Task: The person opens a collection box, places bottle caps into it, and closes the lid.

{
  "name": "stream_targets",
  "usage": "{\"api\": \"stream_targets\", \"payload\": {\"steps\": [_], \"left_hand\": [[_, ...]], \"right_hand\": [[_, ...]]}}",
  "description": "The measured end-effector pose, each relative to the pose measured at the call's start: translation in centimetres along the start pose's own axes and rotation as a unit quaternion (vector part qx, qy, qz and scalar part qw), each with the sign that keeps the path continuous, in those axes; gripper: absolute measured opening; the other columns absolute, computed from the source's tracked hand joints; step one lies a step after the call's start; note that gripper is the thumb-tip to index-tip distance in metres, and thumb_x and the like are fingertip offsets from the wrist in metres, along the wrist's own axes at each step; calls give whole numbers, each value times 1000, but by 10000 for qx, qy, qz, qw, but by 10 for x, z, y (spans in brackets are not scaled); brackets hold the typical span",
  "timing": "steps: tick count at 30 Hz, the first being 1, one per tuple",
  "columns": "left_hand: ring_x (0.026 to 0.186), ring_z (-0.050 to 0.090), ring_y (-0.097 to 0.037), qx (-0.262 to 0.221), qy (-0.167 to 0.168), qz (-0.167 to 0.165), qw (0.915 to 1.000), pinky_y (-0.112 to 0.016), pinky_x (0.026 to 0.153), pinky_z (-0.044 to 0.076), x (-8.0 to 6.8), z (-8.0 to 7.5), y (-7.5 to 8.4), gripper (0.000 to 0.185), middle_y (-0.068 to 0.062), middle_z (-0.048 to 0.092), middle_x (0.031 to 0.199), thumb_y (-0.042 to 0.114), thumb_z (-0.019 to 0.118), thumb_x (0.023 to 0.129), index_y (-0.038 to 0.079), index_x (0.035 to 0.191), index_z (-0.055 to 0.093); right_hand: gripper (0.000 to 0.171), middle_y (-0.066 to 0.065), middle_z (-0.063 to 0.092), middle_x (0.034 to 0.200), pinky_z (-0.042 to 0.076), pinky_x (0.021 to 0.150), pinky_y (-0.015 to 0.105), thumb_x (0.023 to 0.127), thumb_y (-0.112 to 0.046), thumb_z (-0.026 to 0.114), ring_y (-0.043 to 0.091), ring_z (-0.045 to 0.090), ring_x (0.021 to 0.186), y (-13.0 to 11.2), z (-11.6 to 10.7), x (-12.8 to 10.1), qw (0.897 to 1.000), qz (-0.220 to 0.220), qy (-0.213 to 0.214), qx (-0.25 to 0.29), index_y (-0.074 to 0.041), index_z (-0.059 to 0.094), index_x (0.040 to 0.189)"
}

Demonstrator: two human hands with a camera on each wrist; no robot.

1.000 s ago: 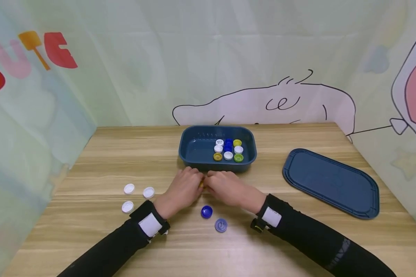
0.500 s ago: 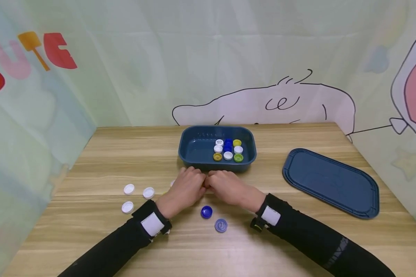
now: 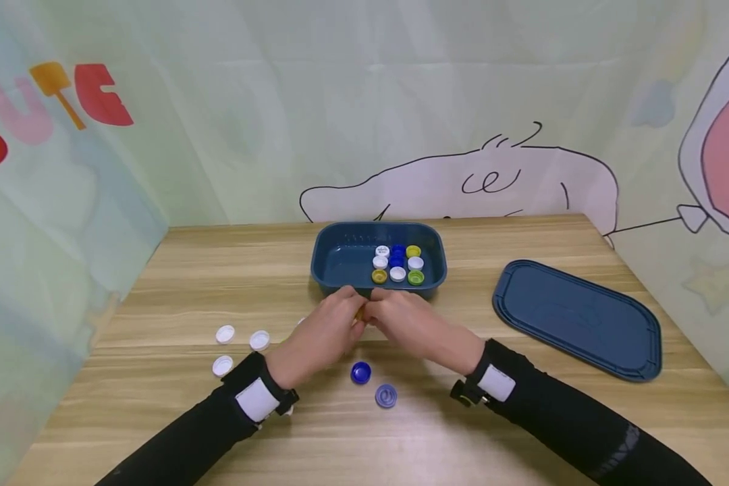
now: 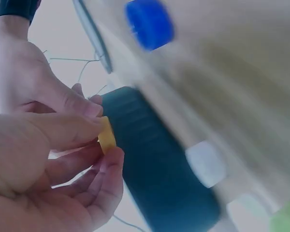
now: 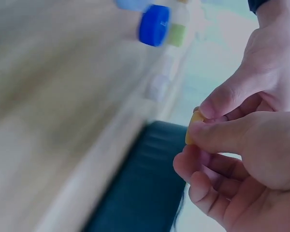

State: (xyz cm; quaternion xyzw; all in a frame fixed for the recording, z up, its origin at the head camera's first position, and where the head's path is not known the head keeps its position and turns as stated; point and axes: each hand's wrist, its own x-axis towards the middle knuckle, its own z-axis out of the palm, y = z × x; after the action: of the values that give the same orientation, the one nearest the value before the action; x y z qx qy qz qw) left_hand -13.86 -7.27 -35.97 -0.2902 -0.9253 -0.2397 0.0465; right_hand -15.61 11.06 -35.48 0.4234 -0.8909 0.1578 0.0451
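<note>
Just in front of the dark blue plastic container (image 3: 340, 260), my left hand (image 3: 318, 331) and right hand (image 3: 419, 326) meet over a yellow bottle cap (image 3: 360, 314). In the left wrist view, the left thumb and fingers pinch the yellow cap (image 4: 107, 136), with the right thumb tip at its upper end. The right wrist view has both thumbs pressed on the cap (image 5: 190, 131), right fingers curled behind it. Inside the container, bottle caps stand in rows at the right: white, blue, yellow and a green cap (image 3: 416, 277).
A blue cap (image 3: 361, 372) and a greyish-blue cap (image 3: 385, 396) lie on the wooden table (image 3: 158, 418) below the hands. Several white caps lie left, including one white cap (image 3: 259, 340). The dark blue lid (image 3: 577, 320) lies at the right.
Both hands have risen slightly toward the container's front wall, and the right forearm has shifted right. The yellow cap, hidden half a second ago, shows again between the fingers.
</note>
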Motion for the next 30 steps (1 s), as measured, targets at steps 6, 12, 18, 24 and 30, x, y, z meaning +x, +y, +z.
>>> {"api": "stream_targets", "payload": {"steps": [6, 12, 18, 24, 30], "left_hand": [[87, 60, -19, -140, 128, -115, 9998, -28, 77, 55, 16, -19, 4, 20, -10, 64, 100, 4, 75, 94, -4, 113, 73], [94, 60, -22, -81, 238, -421, 9988, -32, 81, 54, 42, -38, 5, 23, -13, 66, 105, 6, 72, 96, -4, 117, 72], [100, 59, -25, 64, 443, -762, 9961, -33, 81, 53, 78, -45, -2, 24, -16, 66, 109, 8, 68, 100, -4, 120, 71], [107, 60, -28, -27, 232, -1150, 9931, -37, 88, 53, 104, -38, -18, 26, -20, 66, 119, 10, 68, 100, -6, 121, 70], [97, 61, -28, -146, 64, -1302, 9914, -34, 80, 49, 122, -25, -40, 21, -17, 70, 112, 8, 67, 100, -4, 117, 73]], "right_hand": [[4, 4, 66, 88, 55, 69, 23, 94, -7, 76, 14, 62, 74, 2, -21, 8, 9987, 73, 284, -409, -9, 79, 97], [6, 7, 64, 90, 54, 66, 25, 95, -5, 74, 16, 62, 74, 16, -38, 24, 9969, 146, 618, -458, -4, 78, 100], [10, 12, 65, 97, 55, 70, 33, 98, 1, 67, 22, 64, 81, 42, -41, 44, 9923, 326, 1193, 1, 2, 75, 104], [15, 13, 65, 97, 54, 70, 36, 101, -1, 63, 24, 64, 81, 61, -29, 60, 9892, 770, 1245, 89, 3, 76, 106], [14, 11, 66, 95, 54, 67, 36, 100, -3, 64, 24, 64, 79, 79, -15, 78, 9906, 1097, 788, -222, 0, 78, 103]]}}
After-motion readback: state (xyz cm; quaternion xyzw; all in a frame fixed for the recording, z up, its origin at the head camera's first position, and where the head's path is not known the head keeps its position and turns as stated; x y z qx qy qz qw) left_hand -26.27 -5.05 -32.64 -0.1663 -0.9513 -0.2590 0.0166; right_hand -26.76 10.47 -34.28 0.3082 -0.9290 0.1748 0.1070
